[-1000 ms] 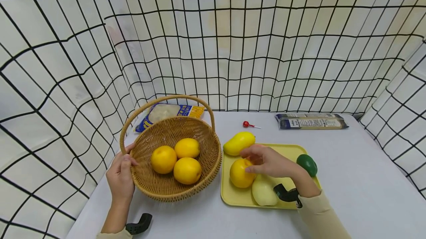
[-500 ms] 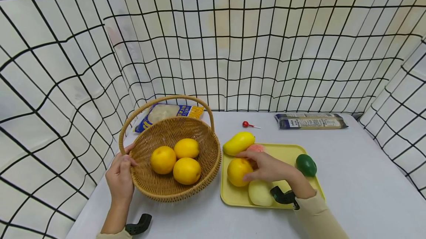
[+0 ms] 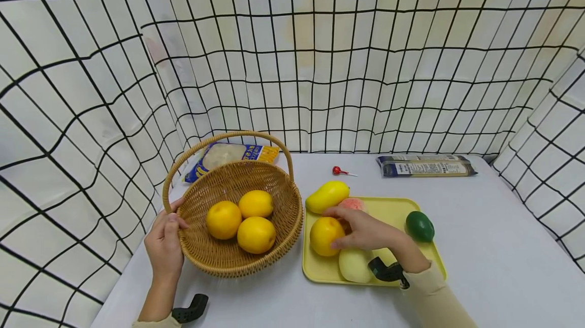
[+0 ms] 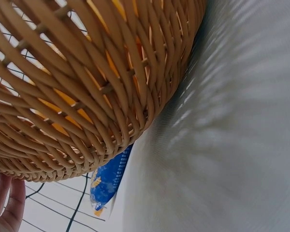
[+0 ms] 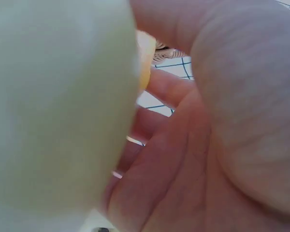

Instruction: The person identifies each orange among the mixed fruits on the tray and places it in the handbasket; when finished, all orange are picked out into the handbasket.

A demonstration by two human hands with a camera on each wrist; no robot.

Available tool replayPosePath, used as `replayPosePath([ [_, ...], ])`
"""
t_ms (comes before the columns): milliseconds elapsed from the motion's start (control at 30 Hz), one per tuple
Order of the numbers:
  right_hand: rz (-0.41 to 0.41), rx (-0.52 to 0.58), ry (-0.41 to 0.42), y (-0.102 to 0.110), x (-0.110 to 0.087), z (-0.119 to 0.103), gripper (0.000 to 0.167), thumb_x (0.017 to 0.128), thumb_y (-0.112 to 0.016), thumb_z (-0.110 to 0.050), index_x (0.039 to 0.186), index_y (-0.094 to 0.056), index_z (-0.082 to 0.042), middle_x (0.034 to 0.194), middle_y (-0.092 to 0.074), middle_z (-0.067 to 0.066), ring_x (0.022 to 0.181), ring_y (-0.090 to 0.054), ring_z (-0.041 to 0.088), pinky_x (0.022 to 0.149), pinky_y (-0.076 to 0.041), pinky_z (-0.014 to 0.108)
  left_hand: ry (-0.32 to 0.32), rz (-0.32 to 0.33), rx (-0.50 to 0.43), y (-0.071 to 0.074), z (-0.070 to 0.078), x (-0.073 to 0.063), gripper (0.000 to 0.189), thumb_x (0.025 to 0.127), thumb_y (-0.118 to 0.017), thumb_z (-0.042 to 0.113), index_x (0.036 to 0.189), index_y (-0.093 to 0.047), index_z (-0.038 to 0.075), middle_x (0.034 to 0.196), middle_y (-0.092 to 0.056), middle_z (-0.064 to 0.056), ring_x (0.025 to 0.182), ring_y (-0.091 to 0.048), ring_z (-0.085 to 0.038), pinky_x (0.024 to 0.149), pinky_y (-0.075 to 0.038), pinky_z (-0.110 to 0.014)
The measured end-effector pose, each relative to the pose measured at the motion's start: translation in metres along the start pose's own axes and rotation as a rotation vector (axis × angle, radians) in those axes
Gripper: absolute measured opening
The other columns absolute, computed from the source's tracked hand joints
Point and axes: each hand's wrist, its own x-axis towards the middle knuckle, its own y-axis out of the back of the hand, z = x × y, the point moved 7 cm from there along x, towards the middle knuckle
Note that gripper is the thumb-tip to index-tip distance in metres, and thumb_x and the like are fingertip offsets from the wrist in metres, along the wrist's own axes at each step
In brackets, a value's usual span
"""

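Observation:
My left hand [image 3: 165,241] grips the left rim of a tilted wicker basket [image 3: 285,206], near the foot of its handle. Three yellow-orange fruits [image 3: 256,235] lie inside it. Over a yellow tray [image 3: 402,208], my right hand [image 3: 367,229] holds an orange [image 3: 325,236] between thumb and fingers, at the tray's left side. A pale green, rounded fruit [image 3: 355,266] sits below that hand and fills much of the right wrist view. Behind the orange are a pink peach [image 3: 354,204], partly hidden by the hand, and a yellow mango [image 3: 327,196].
A dark green oval fruit [image 3: 420,226] lies at the tray's right edge. Farther back are a red lollipop [image 3: 337,170] and a long flat packet [image 3: 427,166]. Behind the basket lies a blue and yellow bag [image 3: 228,154]. White walls with black grid lines enclose the table.
My right hand has lowered and moved slightly left, its thumb and fingers coming around the orange. The orange and the pale green fruit have shifted a little left. My left hand stays on the basket.

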Motion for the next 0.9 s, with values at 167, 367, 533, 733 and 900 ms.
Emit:
replayPosePath([
  [167, -0.002, -0.014, -0.003, -0.0034, 0.0022, 0.0001, 0.069, 0.084, -0.076, -0.030, 0.143, -0.045, -0.010, 0.131, -0.055, 0.000, 0.111, -0.053, 0.017, 0.100, -0.042, 0.041, 0.001, 0.003, 0.009, 0.0008, -0.0010, -0.0004, 0.040, 0.099, -0.043, 0.010, 0.063, -0.056, -0.001, 0.118, -0.069, -0.008, 0.116, -0.055, -0.010, 0.099, -0.038, -0.016],
  [367, 0.010, 0.015, -0.001, -0.0047, 0.0053, -0.0008, 0.063, 0.083, -0.078, -0.029, 0.136, -0.048, -0.013, 0.131, -0.055, 0.000, 0.114, -0.056, 0.019, 0.096, -0.047, 0.038, 0.004, 0.005, 0.006, 0.0010, -0.0008, 0.0000, 0.040, 0.099, -0.043, 0.010, 0.063, -0.056, -0.002, 0.118, -0.069, -0.008, 0.116, -0.054, -0.011, 0.099, -0.037, -0.016],
  [533, 0.035, -0.010, -0.010, -0.0044, 0.0058, -0.0016, 0.064, 0.082, -0.079, -0.029, 0.136, -0.049, -0.015, 0.129, -0.056, -0.004, 0.111, -0.056, 0.016, 0.095, -0.047, 0.037, 0.001, 0.005, 0.006, 0.0009, -0.0011, -0.0002, 0.041, 0.099, -0.043, 0.010, 0.062, -0.056, -0.001, 0.118, -0.069, -0.008, 0.116, -0.054, -0.010, 0.098, -0.037, -0.016],
  [733, 0.099, -0.060, 0.008, -0.0008, 0.0053, -0.0054, 0.066, 0.079, -0.081, -0.027, 0.135, -0.051, -0.013, 0.128, -0.057, -0.004, 0.111, -0.057, 0.015, 0.098, -0.045, 0.041, -0.004, 0.001, 0.003, 0.0004, -0.0010, 0.0000, 0.040, 0.099, -0.043, 0.010, 0.062, -0.056, -0.001, 0.118, -0.069, -0.008, 0.116, -0.054, -0.011, 0.099, -0.037, -0.017],
  [900, 0.150, -0.055, 0.037, 0.0042, 0.0039, -0.0096, 0.066, 0.079, -0.081, -0.025, 0.135, -0.051, -0.011, 0.128, -0.058, 0.000, 0.111, -0.057, 0.018, 0.096, -0.047, 0.041, -0.002, -0.002, 0.004, 0.0003, -0.0016, 0.0003, 0.041, 0.099, -0.044, 0.011, 0.062, -0.055, -0.001, 0.118, -0.069, -0.010, 0.116, -0.055, -0.012, 0.098, -0.038, -0.017],
])
